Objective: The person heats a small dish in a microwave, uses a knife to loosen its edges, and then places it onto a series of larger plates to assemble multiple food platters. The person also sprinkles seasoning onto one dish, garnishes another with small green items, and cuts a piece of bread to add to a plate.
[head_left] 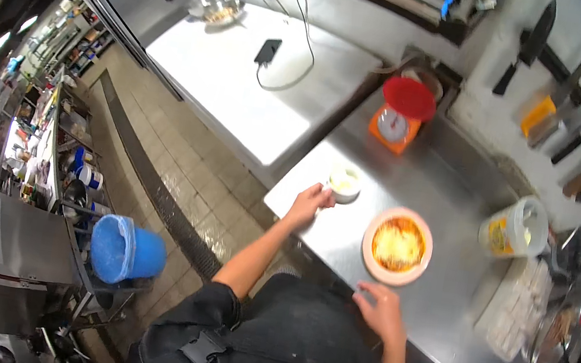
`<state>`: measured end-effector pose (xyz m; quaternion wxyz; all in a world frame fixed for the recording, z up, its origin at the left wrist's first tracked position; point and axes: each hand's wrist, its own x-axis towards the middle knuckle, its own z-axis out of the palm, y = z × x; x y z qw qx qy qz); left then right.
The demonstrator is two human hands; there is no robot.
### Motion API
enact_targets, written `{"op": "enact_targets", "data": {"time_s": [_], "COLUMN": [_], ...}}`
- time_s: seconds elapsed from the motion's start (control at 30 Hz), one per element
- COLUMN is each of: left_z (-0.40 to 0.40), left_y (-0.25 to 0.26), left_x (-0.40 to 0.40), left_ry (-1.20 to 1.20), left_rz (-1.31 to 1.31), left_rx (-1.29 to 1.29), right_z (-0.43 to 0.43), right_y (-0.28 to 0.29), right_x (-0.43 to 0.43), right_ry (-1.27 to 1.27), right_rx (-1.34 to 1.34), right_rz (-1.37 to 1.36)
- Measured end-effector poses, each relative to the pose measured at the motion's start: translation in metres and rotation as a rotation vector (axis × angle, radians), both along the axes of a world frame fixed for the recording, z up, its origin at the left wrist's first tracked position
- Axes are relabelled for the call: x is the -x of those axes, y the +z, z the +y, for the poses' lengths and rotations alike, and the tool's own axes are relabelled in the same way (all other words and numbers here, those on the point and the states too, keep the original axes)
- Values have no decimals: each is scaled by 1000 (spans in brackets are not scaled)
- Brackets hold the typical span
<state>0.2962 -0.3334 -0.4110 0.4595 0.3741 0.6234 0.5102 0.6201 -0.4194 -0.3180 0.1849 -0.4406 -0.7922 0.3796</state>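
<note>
My left hand point(314, 203) grips the handle of a small white cup point(344, 185) with pale contents, at the left part of the steel counter point(436, 186). To the right of the cup sits a round pinkish plate point(393, 278) of red-sauced food covered with pale, cheese-like topping point(398, 244). Just below the plate, near the counter's front edge, my right hand point(376, 302) is held with its fingers apart and nothing in it.
An orange kitchen scale point(392, 126) with a red pan stands behind the cup. At right are a clear plastic tub point(515, 226) and a bag of white pieces point(516, 311). Knives point(537, 35) hang on the wall. A phone point(268, 52) lies on a white worktop point(226, 82); a blue bin point(144, 255) is at left.
</note>
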Motion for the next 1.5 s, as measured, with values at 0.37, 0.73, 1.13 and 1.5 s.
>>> {"op": "enact_targets", "data": {"time_s": [0.37,0.73,1.13,1.5], "left_z": [49,376,435,111], "left_y": [293,522,523,401], "left_x": [193,247,255,322], "left_ry": [-3,-295,20,1044], "left_rz": [245,385,1375,804], "left_rx": [-568,-549,-378,-1089], "right_z": [40,31,-5,42], "right_y": [-9,-14,-25,-3], "right_x": [64,151,198,224], "right_ry": [-40,-342,-607,-445], "right_rx": [82,-20,107,186], "right_rz": [-72,-66,-108,-87]}}
